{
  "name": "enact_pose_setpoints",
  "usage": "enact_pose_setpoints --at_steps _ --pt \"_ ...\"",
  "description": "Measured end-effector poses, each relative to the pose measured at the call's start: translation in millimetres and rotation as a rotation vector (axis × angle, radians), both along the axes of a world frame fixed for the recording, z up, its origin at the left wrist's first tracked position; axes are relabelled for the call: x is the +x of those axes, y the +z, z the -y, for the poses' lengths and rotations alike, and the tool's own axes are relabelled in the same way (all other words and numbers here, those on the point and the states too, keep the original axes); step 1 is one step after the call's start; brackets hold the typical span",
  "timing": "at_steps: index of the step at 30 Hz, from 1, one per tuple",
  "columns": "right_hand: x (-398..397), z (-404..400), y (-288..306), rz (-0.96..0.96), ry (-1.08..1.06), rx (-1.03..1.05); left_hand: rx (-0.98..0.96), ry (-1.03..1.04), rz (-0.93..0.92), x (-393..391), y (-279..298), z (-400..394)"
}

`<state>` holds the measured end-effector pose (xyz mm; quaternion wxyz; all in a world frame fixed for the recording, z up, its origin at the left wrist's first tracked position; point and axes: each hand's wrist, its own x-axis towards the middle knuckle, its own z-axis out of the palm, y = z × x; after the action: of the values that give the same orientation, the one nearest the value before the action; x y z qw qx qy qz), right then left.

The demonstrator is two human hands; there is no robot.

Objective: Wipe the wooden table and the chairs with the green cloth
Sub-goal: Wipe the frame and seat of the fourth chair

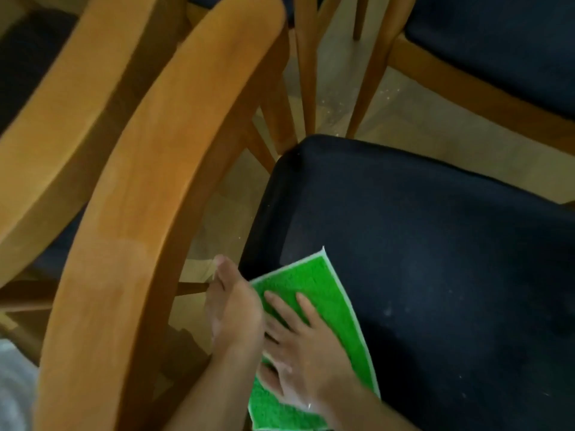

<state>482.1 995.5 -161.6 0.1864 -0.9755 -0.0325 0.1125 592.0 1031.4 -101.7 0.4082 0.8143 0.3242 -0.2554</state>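
Evidently the dark chair seat (420,259) is being wiped: it spreads ahead and to the right of both hands, with its curved wooden backrest (149,181) rising to their left. Flat on the seat's near-left corner lies the green cloth (314,284), pinned beneath the right hand (298,346), whose fingers are spread open, probably for broad pressure. Touching it, the left hand (233,306) rests open at the cloth's left edge, gripping nothing.

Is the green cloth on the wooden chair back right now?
No, the green cloth lies flat on the dark seat cushion, with both hands on it.
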Motion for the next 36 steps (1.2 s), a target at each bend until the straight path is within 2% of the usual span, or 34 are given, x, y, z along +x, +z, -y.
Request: enact_pose_setpoints --at_steps 7,10,12,14,17,20,22,24,27,30,33,36 --pt "116 128 -4 -0.004 -0.450 -0.216 -0.051 0.125 -0.026 -12 4 3" --pt "154 129 -3 -0.082 -0.683 -0.213 -0.106 0.171 -0.027 -12 9 4" --pt "160 102 0 -0.099 -0.726 -0.216 -0.175 0.219 -0.046 -9 11 7" --pt "145 68 2 -0.086 -0.594 -0.192 -0.188 0.200 -0.024 -6 17 11" --pt "99 15 6 -0.053 -0.269 -0.086 -0.198 0.165 0.082 1 28 13" --pt "50 -28 17 -0.141 -0.037 0.038 -0.190 0.194 0.044 5 32 11" --pt "29 -39 14 -0.233 0.172 0.006 -0.115 0.185 0.018 5 32 12" --pt "24 -28 10 -0.201 0.222 0.027 -0.069 0.175 0.032 3 31 14" --pt "40 -1 14 -0.068 0.054 0.116 -0.122 0.202 0.014 -1 25 15" --pt "72 49 4 0.024 -0.081 -0.030 -0.198 0.215 -0.023 -4 18 13" --pt "112 107 -3 0.016 -0.364 -0.210 -0.192 0.248 0.016 -6 19 14" --pt "128 113 -3 -0.040 -0.558 -0.226 -0.191 0.321 0.088 -3 16 10"
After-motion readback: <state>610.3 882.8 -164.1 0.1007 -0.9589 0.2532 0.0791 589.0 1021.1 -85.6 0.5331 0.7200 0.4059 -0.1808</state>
